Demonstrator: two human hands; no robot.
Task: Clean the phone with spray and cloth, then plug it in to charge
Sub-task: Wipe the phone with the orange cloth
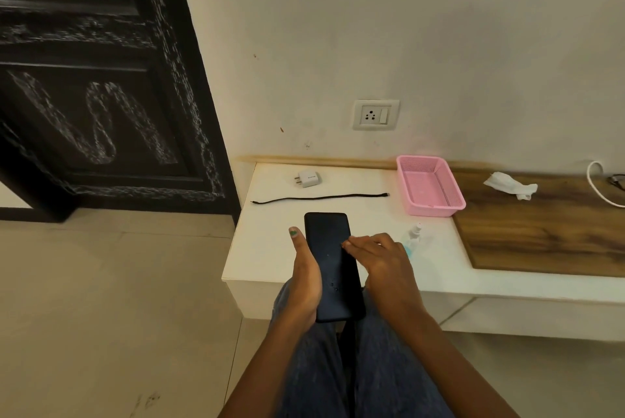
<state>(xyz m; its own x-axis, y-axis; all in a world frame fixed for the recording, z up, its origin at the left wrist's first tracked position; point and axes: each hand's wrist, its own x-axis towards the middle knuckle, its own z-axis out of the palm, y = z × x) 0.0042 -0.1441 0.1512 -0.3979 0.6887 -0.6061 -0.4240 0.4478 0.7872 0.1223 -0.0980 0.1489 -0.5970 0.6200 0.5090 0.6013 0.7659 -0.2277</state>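
Observation:
A black phone (333,262) is held screen up over my lap, at the front edge of the white shelf (270,248). A few small droplets sit on its screen. My left hand (304,277) grips its left side, thumb along the edge. My right hand (380,262) has its fingers curled, with the fingertips on the phone's right edge. A small clear spray bottle (414,235) lies on the shelf just behind my right hand. A crumpled white cloth (510,185) rests on the wooden top (541,235) to the right. A white charger plug (307,178) and a black cable (321,198) lie behind the phone.
A white wall socket with a switch (375,114) is above the shelf. A pink mesh basket (429,186) stands at the back, between shelf and wooden top. A white cord (598,187) loops at the far right. A dark carved door (101,79) stands at the left.

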